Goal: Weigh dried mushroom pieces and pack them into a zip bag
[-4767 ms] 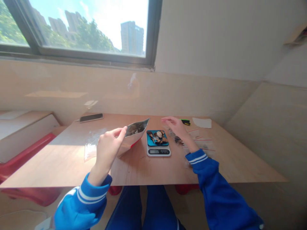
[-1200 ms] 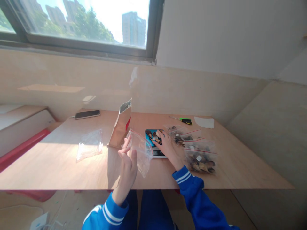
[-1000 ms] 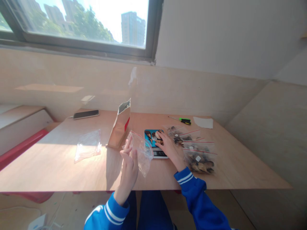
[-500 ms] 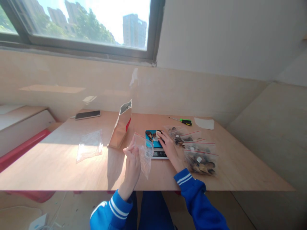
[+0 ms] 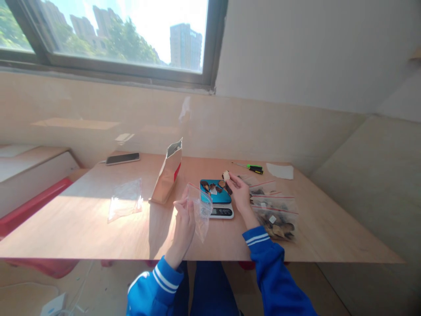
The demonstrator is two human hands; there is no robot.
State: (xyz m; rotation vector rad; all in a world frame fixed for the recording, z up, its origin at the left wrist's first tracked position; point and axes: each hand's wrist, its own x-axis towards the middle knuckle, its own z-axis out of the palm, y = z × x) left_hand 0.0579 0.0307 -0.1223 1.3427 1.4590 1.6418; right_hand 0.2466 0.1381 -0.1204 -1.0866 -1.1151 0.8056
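Observation:
My left hand (image 5: 185, 219) pinches a clear zip bag (image 5: 201, 213) by its upper left edge, and no contents show in it. Just right of the bag sits a small digital scale (image 5: 224, 212) with a blue platform; several dark brown dried slices (image 5: 215, 188) and a small white packet (image 5: 213, 191) lie on it. Above the platform's right edge, my right hand (image 5: 239, 191) holds a pale and dark dried slice (image 5: 226, 176) between thumb and fingers. The bag covers the scale's lower left corner.
Filled zip bags of dried slices (image 5: 276, 224) lie to the right. A brown paper bag (image 5: 167, 175) stands open behind my left hand. Farther out are a phone (image 5: 123, 159), another clear bag (image 5: 125, 199), screwdrivers (image 5: 255, 168) and a white paper piece (image 5: 280, 171).
My right hand has lifted off the scale's platform and moved slightly right, with a dried slice in its fingers. My left hand still holds the zip bag in nearly the same place.

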